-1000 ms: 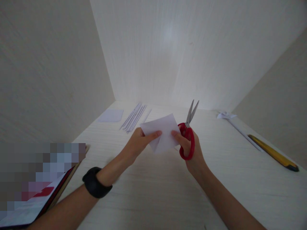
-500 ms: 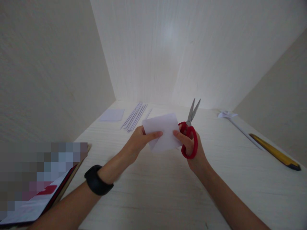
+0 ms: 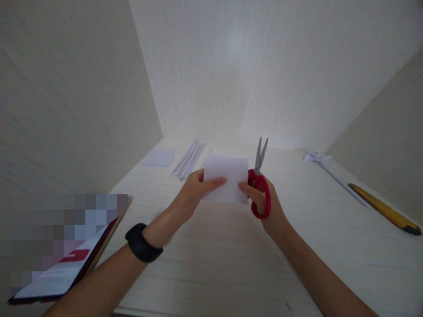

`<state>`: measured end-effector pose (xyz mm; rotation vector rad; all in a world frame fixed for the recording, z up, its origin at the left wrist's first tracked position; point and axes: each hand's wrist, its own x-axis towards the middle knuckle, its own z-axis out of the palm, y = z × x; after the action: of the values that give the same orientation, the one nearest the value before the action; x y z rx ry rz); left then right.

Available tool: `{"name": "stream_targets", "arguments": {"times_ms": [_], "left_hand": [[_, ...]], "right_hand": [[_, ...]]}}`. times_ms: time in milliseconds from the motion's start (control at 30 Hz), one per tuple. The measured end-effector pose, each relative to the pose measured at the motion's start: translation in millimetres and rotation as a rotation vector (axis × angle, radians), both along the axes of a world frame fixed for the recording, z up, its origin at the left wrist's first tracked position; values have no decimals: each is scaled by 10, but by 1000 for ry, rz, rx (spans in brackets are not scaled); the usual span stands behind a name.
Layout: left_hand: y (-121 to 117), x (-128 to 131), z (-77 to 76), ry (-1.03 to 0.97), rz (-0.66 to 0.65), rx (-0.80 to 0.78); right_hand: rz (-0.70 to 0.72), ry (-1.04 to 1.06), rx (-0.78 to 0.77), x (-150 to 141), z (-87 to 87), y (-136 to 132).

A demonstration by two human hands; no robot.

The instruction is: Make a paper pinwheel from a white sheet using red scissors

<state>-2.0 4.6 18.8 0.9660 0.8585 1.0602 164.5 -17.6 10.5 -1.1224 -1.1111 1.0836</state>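
Observation:
A white square of paper (image 3: 226, 171) is held up above the table between both hands. My left hand (image 3: 196, 189) pinches its left side, thumb on the front face, other fingers hidden behind. On the opposite side, my right hand (image 3: 262, 198) presses its thumb on the paper's lower right. That same hand carries red-handled scissors (image 3: 268, 198), the thumb through one loop, the blades slightly apart and pointing away from me. Whether the paper is one sheet or several cannot be seen.
Behind my left hand lie several thin rolled paper sticks (image 3: 190, 159) and a flat paper piece (image 3: 159, 157). At right rest a paper pinwheel (image 3: 316, 157) on its stick and a yellow cutter knife (image 3: 380, 207). A partly blurred printed board (image 3: 56, 281) occupies the left front.
The paper has turned from tilted to nearly level, its edges now squarer to me. The scissors have swung slightly upright, and the whole view has shifted a little.

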Motion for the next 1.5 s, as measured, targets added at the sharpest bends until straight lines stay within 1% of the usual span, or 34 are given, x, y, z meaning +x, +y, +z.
{"name": "stream_targets", "arguments": {"times_ms": [167, 233, 333, 467, 633, 767, 933, 1067, 1200, 1367, 1500], "left_hand": [[29, -35, 3, -68, -121, 50], [35, -44, 3, -69, -136, 70], [28, -39, -4, -38, -130, 56], [3, -18, 3, 39, -65, 81], [-13, -13, 27, 69, 2, 65], [17, -35, 21, 109, 117, 134], [81, -89, 41, 111, 315, 217], [117, -135, 76, 98, 384, 257], [148, -163, 89, 103, 462, 311], [173, -174, 87, 107, 517, 345], [139, -157, 89, 158, 473, 356]], "right_hand": [[-74, 32, 46, 13, 7, -20], [-89, 43, 63, 20, 2, -17], [-89, 52, 72, 28, -6, -11], [-70, 43, 66, 25, -14, -12], [-43, 10, 75, 27, -33, -11], [53, -25, 103, 35, -41, -17], [189, -25, 110, 37, -71, -25], [258, -55, 62, 28, -88, -18], [293, -114, 19, 19, -93, 1], [304, -163, -3, 23, -131, 27], [256, -172, -12, 4, -113, 20]]}}
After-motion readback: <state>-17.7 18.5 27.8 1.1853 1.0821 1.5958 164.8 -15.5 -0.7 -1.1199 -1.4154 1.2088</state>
